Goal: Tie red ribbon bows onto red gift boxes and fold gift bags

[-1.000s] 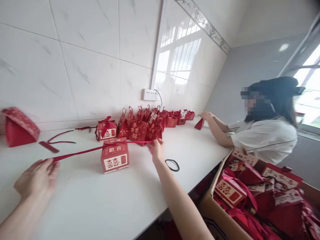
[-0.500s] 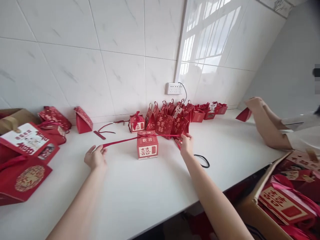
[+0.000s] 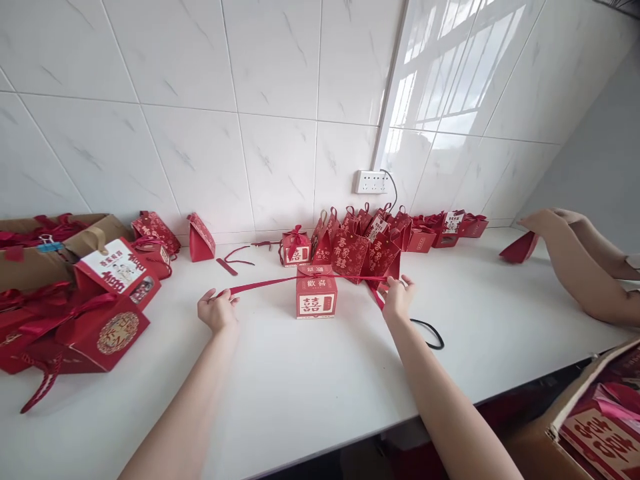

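A small red gift box (image 3: pixel 317 297) with gold and white lettering stands upright on the white table (image 3: pixel 300 393), straight in front of me. A dark red ribbon (image 3: pixel 265 285) runs across its top and is stretched out to both sides. My left hand (image 3: pixel 219 311) pinches the ribbon's left end, a little above the table. My right hand (image 3: pixel 397 297) grips the other side, with a loose tail of ribbon hanging below the fingers. Both hands are apart from the box itself.
Red gift bags (image 3: pixel 350 250) and a bowed box (image 3: pixel 296 247) line the wall. More red boxes (image 3: pixel 107 333) and a carton (image 3: pixel 75 233) stand left. A black cord loop (image 3: pixel 430 333) lies right. A co-worker's hands (image 3: pixel 550 223) hold a red box (image 3: pixel 519 248). An open carton (image 3: pixel 555 427) is lower right.
The view has turned left, so everything sits farther right in the picture. Both hands still hold the ribbon taut over the box, with little other movement.
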### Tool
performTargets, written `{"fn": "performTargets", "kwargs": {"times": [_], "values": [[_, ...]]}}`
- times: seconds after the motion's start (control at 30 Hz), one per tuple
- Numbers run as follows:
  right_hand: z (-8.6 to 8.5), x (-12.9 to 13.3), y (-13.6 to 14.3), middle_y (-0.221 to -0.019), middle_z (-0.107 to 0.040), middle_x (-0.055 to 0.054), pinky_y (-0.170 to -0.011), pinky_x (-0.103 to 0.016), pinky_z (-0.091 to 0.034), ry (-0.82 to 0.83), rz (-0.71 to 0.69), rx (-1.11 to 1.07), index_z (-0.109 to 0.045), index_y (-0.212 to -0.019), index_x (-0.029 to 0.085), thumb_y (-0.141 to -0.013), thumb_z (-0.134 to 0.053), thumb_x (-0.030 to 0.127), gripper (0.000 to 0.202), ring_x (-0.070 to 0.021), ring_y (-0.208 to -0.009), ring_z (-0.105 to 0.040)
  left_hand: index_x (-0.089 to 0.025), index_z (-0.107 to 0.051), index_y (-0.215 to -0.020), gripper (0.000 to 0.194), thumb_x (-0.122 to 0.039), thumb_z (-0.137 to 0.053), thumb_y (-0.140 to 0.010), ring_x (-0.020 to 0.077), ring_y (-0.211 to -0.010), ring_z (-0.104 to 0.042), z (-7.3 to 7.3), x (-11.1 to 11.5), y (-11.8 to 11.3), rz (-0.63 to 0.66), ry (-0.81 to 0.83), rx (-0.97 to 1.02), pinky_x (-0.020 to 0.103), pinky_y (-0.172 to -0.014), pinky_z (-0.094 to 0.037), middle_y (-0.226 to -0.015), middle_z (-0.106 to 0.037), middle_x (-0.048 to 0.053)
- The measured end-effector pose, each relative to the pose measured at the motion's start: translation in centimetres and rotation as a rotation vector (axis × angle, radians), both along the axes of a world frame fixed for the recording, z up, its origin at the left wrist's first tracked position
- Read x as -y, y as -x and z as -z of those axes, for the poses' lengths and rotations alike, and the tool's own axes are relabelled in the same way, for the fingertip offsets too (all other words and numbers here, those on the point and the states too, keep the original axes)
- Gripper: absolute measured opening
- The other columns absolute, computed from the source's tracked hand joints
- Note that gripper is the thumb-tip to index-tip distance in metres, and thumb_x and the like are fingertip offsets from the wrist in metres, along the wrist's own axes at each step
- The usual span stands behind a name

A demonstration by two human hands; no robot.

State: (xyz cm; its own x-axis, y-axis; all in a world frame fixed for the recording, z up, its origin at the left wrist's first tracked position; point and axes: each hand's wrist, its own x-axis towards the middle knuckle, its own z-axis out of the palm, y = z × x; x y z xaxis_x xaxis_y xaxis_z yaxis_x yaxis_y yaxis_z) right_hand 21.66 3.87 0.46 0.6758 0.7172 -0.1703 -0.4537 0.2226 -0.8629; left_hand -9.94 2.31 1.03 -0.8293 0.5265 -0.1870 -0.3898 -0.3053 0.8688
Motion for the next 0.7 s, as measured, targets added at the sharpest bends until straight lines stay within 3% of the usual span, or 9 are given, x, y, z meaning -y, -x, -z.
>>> {"fn": "performTargets", "kwargs": {"times": [0.4, 0.7], "values": [[0.9, -0.5, 0.2, -0.072, -0.051, 0.009, -0.050, -0.016, -0.046, 0.008, 0.009, -0.030, -0.035, -0.086, 0.026, -0.066, -0.054, 0.015, 0.030, -0.0051, -0.057, -0.051, -0.018, -0.042, -0.081, 0.031, 0.004, -0.052, -0.062, 0.0055, -0.049, -0.049, 0.1, -0.2, 0.2, -0.001, -0.020, 0.011, 0.022, -0.053, -0.050, -0.065, -0.049, -0.005], [1.2, -1.0, 0.4, -0.074, -0.052, 0.008, -0.051, -0.018, -0.047, -0.117, -0.040, 0.150, -0.042, -0.084, 0.024, -0.069, -0.059, 0.030, 0.025, -0.0061, -0.057, -0.054, -0.017, -0.047, -0.080, 0.024, -0.002, -0.058, -0.065, 0.0056, -0.048, -0.052, -0.1, -0.4, -0.4, 0.062, -0.105, -0.045, 0.021, -0.054, -0.048, -0.059, -0.050, -0.008]]}}
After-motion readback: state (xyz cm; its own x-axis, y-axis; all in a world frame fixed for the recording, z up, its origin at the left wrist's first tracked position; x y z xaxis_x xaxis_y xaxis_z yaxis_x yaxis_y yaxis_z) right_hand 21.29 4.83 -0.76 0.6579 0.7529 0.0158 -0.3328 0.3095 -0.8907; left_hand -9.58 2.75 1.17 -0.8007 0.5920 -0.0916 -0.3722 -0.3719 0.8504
